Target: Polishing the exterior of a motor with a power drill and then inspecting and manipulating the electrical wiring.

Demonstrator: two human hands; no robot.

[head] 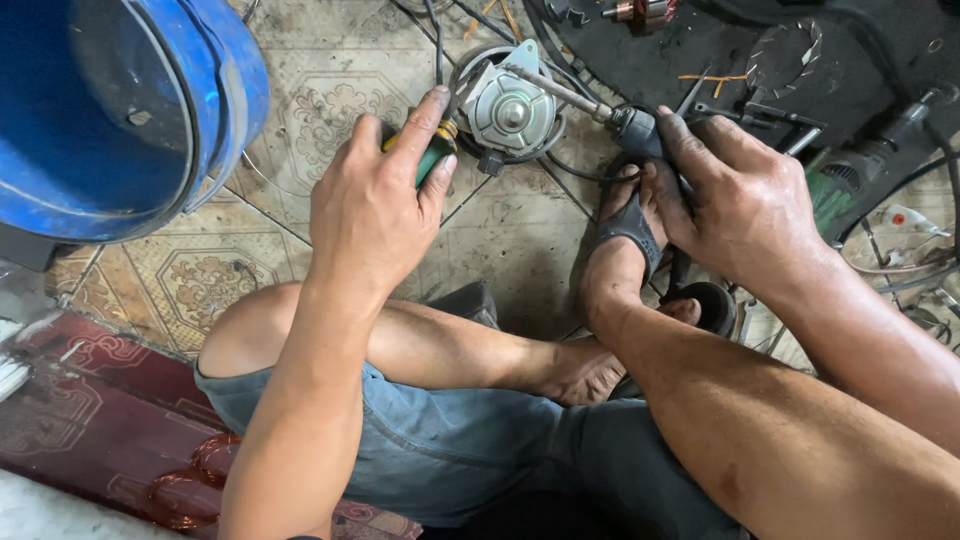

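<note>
A small grey metal motor [510,108] with a round housing lies on the patterned floor tiles. My left hand [375,200] is closed around a green-and-yellow screwdriver handle [435,150] just left of the motor. My right hand [735,195] grips the black handle [635,128] of a second tool whose long metal shaft [555,88] reaches across the motor's top. My crossed legs and a sandalled foot [620,250] lie below both hands.
A large blue plastic tub [110,110] fills the upper left. A dark mat with scattered parts, cables and a green-bodied power tool [850,170] lies at the upper right. A red patterned rug [100,420] covers the lower left floor.
</note>
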